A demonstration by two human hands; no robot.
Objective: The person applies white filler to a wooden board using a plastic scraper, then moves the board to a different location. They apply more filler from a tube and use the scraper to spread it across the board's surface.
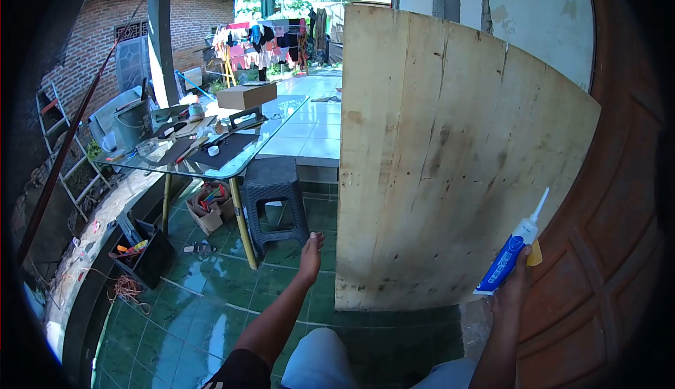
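My right hand (515, 282) is wrapped round a blue and white glue tube (508, 259), whose long white nozzle points up. A flat yellow piece (535, 254) sticks out beside the same hand, its far side hidden by the fingers. In front of the tube stands a large wooden panel (450, 157), upright with dark stains and cracks. My left hand (311, 254) reaches forward, fingers loosely extended and nothing visible in them. It overlaps the lower edge of a dark plastic stool (275, 195) in this view.
A glass-topped table (232, 171) with tools and a cardboard box (247, 96) stands at left. Below are a black crate (144, 257) of tools and another carton (209, 213). A brown wooden door (590, 276) borders the right. Green tiles (232, 319) cover the floor.
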